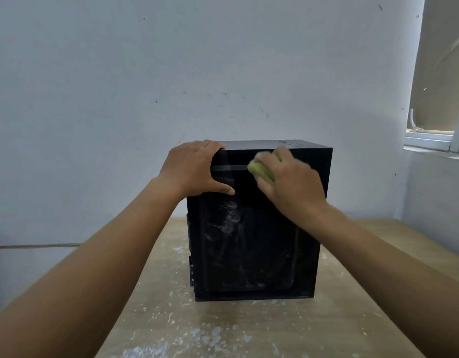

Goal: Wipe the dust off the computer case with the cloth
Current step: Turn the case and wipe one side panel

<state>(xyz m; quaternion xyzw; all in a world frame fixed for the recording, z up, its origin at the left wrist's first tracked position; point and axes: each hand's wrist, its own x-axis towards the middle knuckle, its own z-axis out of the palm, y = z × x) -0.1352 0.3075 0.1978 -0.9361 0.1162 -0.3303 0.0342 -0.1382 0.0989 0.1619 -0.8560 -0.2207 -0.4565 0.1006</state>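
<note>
No legible text; faint print on computer case [251, 241] top, unreadable.

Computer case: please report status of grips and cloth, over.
Left grip holds case by top left corner. Right grip presses cloth on upper panel. Case upright on table, dusty smears lower down. Nothing in the way.

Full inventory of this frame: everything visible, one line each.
black box-shaped computer case: 1, black with dusty smears on the facing panel, upright mid-table
crumpled yellow-green cloth: 1, yellow-green, pressed on the case's upper facing panel
pale wooden table: 1, beige with white specks, under the case
plain wall: 1, grey-white, behind the table
window frame: 1, white, far right
left hand: 1, grips the case's top left corner
right hand: 1, holds the cloth against the case
</note>
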